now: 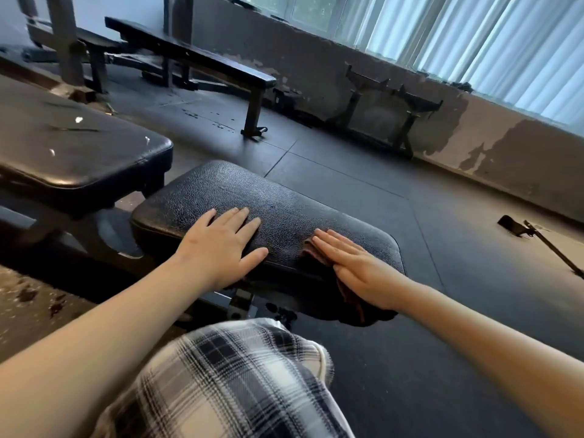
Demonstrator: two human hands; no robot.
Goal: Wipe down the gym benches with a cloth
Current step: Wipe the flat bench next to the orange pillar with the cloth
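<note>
Though under hands (pixel 221 245) (pixel 357 270) and cloth (pixel 313 250) — pebbled bench pad (pixel 278 200), rubber floor (pixel 410 343).

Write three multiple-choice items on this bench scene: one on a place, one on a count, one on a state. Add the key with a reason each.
1. Where is the cloth? A. under the right hand, on the seat pad; B. on the floor; C. over the knee.
2. How many hands rest on the seat pad? A. none; B. two; C. one.
3. How do the left hand's fingers lie? A. in a fist; B. pinching the cloth; C. straight and spread.
Key: 1 A, the flat right hand presses it to the pad's edge; 2 B, both palms lie on it; 3 C, its fingers lie flat on the pad.
</note>
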